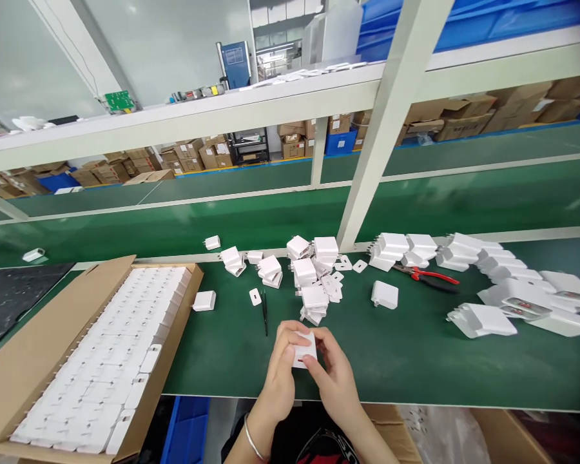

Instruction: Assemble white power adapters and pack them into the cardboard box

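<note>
A white charger housing (305, 348) with a dark slot on its face is held between my two hands, just over the front edge of the green bench. My left hand (283, 361) grips its left side with the fingers bent over the top. On the right side, my right hand (336, 370) holds it, the thumb touching the face by the slot. Beyond my hands stand stacked white housings (314, 296) with small white cover plates (332, 287) beside them. Black tweezers (265, 312) lie near a single cover plate (255, 296).
An open cardboard box (174, 335) filled with rows of white chargers is at the left. Red-handled pliers (428, 277) lie among more housings (483, 319) at the right. A slanted white post (377, 142) rises behind the bench (396, 361).
</note>
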Demonstrator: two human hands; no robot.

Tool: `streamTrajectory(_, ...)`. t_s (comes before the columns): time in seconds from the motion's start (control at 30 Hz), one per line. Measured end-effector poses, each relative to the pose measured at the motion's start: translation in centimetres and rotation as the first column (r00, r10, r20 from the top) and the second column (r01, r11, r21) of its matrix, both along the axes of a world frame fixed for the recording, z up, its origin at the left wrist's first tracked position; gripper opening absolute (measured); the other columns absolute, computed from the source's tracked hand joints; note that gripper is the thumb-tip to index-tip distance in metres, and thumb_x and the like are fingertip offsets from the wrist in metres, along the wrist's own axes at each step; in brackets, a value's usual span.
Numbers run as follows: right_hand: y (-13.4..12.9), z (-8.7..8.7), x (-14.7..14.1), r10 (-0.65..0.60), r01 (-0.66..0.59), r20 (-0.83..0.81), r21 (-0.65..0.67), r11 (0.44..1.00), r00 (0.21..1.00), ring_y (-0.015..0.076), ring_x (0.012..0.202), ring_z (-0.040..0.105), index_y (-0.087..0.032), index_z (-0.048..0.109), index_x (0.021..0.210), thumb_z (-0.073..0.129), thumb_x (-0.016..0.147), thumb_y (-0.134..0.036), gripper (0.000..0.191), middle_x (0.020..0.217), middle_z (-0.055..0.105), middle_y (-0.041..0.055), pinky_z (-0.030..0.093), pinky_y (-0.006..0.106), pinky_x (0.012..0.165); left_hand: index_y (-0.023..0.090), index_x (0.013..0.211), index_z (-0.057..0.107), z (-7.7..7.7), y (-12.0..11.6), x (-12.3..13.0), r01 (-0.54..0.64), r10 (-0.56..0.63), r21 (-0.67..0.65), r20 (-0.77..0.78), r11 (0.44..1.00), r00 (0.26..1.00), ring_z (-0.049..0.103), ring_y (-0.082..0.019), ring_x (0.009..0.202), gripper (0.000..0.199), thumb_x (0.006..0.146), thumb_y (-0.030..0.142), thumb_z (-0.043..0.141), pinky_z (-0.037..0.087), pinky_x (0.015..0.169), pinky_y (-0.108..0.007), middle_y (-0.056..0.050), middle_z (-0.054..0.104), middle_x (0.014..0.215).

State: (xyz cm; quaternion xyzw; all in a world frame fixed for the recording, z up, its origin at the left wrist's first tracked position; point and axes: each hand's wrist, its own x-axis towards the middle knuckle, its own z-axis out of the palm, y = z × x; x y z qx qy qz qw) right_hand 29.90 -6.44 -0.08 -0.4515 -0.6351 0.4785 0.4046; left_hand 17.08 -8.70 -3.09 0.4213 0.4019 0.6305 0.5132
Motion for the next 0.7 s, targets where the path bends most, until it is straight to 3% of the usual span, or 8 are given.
streamTrajectory(0.07, 0.3, 0.2, 0.6, -0.007, -0.008, 0.107, 0.142, 0.990, 0.994, 0.0234, 0.100, 0.062, -0.024, 0.061, 0.123, 0.070, 0.097, -0.044, 0.034, 0.109, 0.061, 0.0064, 0.053, 0.035, 0.086, 0.022, 0.110, 0.067, 0.2, 0.0, -1.3, 0.055, -0.054, -0.023, 0.045, 0.998, 0.998, 0.044, -0.031, 0.142, 0.044, 0.110, 0.049, 0.032, 0.042, 0.113, -0.047, -0.013, 0.046, 0.146)
streamTrajectory(0.13, 0.5, 0.5, 0.8, -0.001, -0.058, 0.210, 0.274, 0.960, 0.978, 0.0256, 0.102, 0.063, -0.026, 0.060, 0.128, 0.075, 0.093, -0.041, 0.041, 0.112, 0.060, 0.0077, 0.055, 0.037, 0.085, 0.022, 0.120, 0.064, 0.7, -0.3, -2.5, 0.018, -0.018, -0.008, 0.022, 1.000, 1.000, 0.037, -0.033, 0.149, 0.042, 0.108, 0.051, 0.036, 0.035, 0.120, -0.052, -0.014, 0.044, 0.151)
streamTrajectory(0.2, 0.5, 0.7, 0.5, -0.012, -0.121, 0.299, 0.421, 0.899, 0.954, 0.0270, 0.103, 0.064, -0.028, 0.058, 0.133, 0.076, 0.092, -0.034, 0.045, 0.115, 0.060, 0.0091, 0.057, 0.039, 0.084, 0.024, 0.132, 0.057, 1.6, -0.8, -3.2, -0.012, 0.010, -0.014, -0.106, 1.000, 0.994, 0.043, -0.033, 0.144, 0.038, 0.102, 0.048, 0.053, 0.035, 0.121, -0.053, -0.014, 0.048, 0.146)
streamTrajectory(0.3, 0.4, 0.7, -0.3, -0.027, -0.223, 0.410, 0.549, 0.806, 0.911, 0.0266, 0.102, 0.065, -0.029, 0.055, 0.138, 0.070, 0.095, -0.022, 0.046, 0.116, 0.059, 0.0105, 0.060, 0.040, 0.082, 0.026, 0.138, 0.052, 2.8, -1.6, -3.6, -0.036, -0.007, -0.112, -0.359, 0.993, 0.933, 0.053, -0.030, 0.130, 0.051, 0.090, 0.028, 0.070, 0.044, 0.112, -0.049, -0.013, 0.055, 0.137)
streamTrajectory(0.4, 0.0, 0.5, -1.0, 0.110, -0.354, 0.485, 0.447, 0.822, 0.868, 0.0284, 0.112, 0.066, -0.029, 0.049, 0.145, 0.066, 0.095, -0.021, 0.053, 0.134, 0.055, 0.0145, 0.062, 0.043, 0.088, 0.026, 0.138, 0.053, 3.2, -1.5, -5.1, -0.105, 0.030, -0.136, -0.466, 0.985, 0.884, 0.058, -0.028, 0.122, 0.055, 0.086, 0.016, 0.067, 0.049, 0.107, -0.045, -0.011, 0.059, 0.133)
streamTrajectory(0.5, -0.2, 0.3, -0.6, 0.190, -0.387, 0.490, 0.340, 0.857, 0.851, 0.0307, 0.120, 0.065, -0.032, 0.043, 0.151, 0.069, 0.096, -0.027, 0.061, 0.151, 0.045, 0.0164, 0.062, 0.047, 0.094, 0.026, 0.139, 0.054, 2.8, -1.2, -9.6, -0.245, 0.164, -0.070, -0.566, 0.967, 0.808, 0.061, -0.026, 0.119, 0.053, 0.088, 0.020, 0.069, 0.050, 0.105, -0.044, -0.010, 0.061, 0.133)
streamTrajectory(0.6, 0.5, 0.1, 1.0, 0.066, -0.236, 0.456, 0.326, 0.916, 0.888, 0.0276, 0.108, 0.068, -0.031, 0.048, 0.147, 0.062, 0.100, -0.029, 0.049, 0.146, 0.048, 0.0156, 0.063, 0.047, 0.089, 0.026, 0.136, 0.057, 2.2, -2.0, -16.1, -0.491, 0.361, 0.011, -0.691, 0.871, 0.626, 0.059, -0.028, 0.123, 0.044, 0.094, 0.034, 0.068, 0.051, 0.106, -0.046, -0.010, 0.060, 0.135)
streamTrajectory(0.7, 2.0, -0.2, 3.3, -0.081, -0.083, 0.442, 0.340, 0.937, 0.893, 0.0235, 0.096, 0.066, -0.029, 0.056, 0.136, 0.057, 0.103, -0.031, 0.033, 0.134, 0.052, 0.0140, 0.061, 0.046, 0.084, 0.026, 0.137, 0.055, 1.4, -3.3, -22.0, -0.648, 0.407, -0.008, -0.772, 0.762, 0.488, 0.056, -0.031, 0.131, 0.045, 0.095, 0.040, 0.063, 0.050, 0.110, -0.051, -0.010, 0.057, 0.140)
